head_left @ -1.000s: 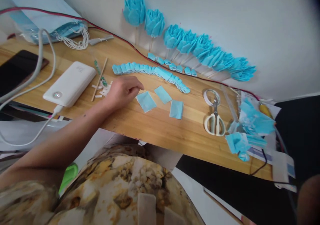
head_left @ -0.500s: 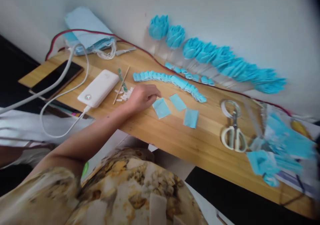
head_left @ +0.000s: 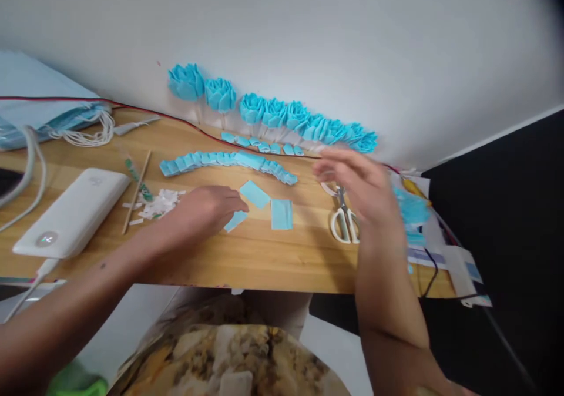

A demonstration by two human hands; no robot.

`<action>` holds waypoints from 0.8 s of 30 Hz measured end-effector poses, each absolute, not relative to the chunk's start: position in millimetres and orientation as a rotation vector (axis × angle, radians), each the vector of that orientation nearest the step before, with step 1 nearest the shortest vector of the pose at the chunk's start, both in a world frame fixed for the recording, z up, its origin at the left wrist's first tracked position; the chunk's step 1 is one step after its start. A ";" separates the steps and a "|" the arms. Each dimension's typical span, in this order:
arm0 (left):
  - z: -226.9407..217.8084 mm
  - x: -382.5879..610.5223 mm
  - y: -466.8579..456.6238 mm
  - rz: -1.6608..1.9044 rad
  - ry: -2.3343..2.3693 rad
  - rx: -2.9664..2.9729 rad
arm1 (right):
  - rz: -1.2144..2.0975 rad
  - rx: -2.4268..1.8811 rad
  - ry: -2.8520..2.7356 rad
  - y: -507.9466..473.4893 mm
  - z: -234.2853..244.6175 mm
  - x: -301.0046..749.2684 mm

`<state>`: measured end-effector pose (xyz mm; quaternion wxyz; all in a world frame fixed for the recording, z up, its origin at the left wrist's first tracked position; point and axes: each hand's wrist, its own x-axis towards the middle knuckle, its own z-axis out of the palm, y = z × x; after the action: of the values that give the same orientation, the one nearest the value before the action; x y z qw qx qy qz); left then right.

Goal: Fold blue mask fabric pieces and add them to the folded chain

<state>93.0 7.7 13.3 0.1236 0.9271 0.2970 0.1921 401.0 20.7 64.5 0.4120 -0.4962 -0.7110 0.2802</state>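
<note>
My left hand [head_left: 205, 208] lies on the wooden desk [head_left: 264, 255], fingers curled down onto a small light-blue paper square [head_left: 235, 220]. Two more blue squares [head_left: 254, 194] [head_left: 282, 214] lie just right of it. My right hand [head_left: 361, 187] hovers, blurred, with fingers spread above white-handled scissors [head_left: 344, 220]; it holds nothing. A curved row of folded blue paper pieces [head_left: 229, 162] runs behind the squares. Blue paper flowers [head_left: 273, 111] lean against the white wall.
A white power bank [head_left: 70, 211] with a cable sits at the left. Beside it are a thin wooden stick [head_left: 136, 190] and white paper scraps [head_left: 156, 203]. Blue paper offcuts [head_left: 412, 208] pile at the desk's right end. A red cable runs along the wall.
The view has swung right. My right hand has come into sight over the scissors. My left hand has slid onto the nearest blue square, covering most of it.
</note>
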 end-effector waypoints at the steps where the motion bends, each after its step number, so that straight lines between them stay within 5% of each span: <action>1: 15.2 99.5 12.6 0.480 0.878 2.724 | 0.702 -1.291 -1.792 28.4 55.2 401.5; 9: -6.8 141.7 47.4 0.321 1.009 2.920 | 0.361 -1.491 -2.062 46.4 -4.3 375.3; 24: -19.7 120.1 53.0 0.294 1.153 2.840 | 0.290 -1.575 -2.421 31.1 0.1 383.6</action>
<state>120.1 53.0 -19.7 0.0311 0.9218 0.3743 0.0956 383.6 31.1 0.1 0.1191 -0.5386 -0.8281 0.0993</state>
